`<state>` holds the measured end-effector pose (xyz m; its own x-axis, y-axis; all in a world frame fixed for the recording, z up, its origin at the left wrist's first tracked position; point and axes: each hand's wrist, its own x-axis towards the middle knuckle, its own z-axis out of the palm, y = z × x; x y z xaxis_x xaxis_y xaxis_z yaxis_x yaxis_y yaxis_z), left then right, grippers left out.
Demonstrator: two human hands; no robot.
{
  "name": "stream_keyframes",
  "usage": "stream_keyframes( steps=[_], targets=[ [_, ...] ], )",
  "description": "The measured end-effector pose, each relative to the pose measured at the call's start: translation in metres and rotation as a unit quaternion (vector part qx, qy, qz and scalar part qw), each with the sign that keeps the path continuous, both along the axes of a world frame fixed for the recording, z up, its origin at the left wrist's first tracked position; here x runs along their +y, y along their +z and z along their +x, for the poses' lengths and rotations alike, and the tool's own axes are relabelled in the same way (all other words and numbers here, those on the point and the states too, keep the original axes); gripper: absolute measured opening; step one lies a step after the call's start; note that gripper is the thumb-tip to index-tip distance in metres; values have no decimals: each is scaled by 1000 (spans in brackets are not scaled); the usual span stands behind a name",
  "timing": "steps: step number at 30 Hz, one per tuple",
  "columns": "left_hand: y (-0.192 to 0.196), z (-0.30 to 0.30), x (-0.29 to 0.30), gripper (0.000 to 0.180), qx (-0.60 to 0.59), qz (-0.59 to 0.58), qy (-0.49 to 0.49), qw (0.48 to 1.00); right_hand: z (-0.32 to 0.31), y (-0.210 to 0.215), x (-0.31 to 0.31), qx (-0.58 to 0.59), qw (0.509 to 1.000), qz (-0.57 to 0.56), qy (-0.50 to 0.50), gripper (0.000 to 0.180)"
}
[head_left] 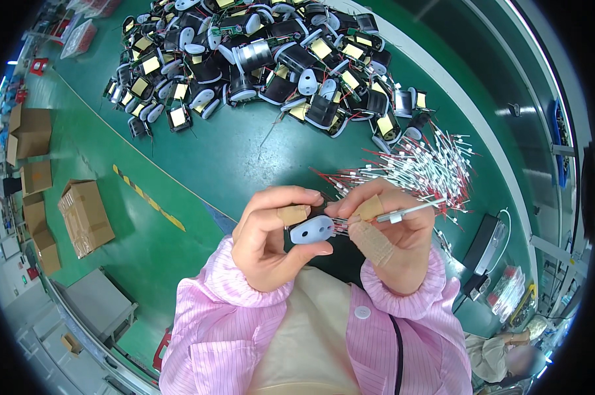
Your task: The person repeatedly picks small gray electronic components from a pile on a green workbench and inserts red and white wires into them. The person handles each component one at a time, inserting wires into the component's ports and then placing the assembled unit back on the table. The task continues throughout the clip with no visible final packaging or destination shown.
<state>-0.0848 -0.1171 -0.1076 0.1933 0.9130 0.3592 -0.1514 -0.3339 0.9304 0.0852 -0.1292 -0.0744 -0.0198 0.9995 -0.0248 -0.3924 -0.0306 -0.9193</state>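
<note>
My left hand is closed round a small black battery-pack-like unit, its pale blue-grey oval end cap with two holes facing up. Tape wraps one of its fingers. Beside it my right hand, with tape on thumb and forefinger, pinches a thin wire lead that has a white sleeve and a small white connector. The lead lies across the right fingers. Thin wires run between the unit and the right fingertips; whether the lead touches them is hidden by the fingers.
A large heap of similar black units with grey caps and yellow pads covers the far side of the green table. Red-and-white wire leads lie piled at right, near a black box. Cardboard boxes stand on the floor at left.
</note>
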Motion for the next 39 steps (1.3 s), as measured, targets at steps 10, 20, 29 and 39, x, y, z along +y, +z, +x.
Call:
stream_keyframes(
  steps=[10,20,29,39],
  targets=[
    [-10,1,-1,55,91,151,47,983,-8,13,-6,-127,989,76,-27,18],
    [-9,2,2,57,97,194,35,976,-7,17,-5,-197,974,108,-26,18],
    [-13,2,4,58,67,202,23,977,-3,20,-2,-223,965,137,-17,20],
    [-14,-1,4,53,94,199,12,975,-4,21,-3,-265,952,151,-13,22]
  ],
)
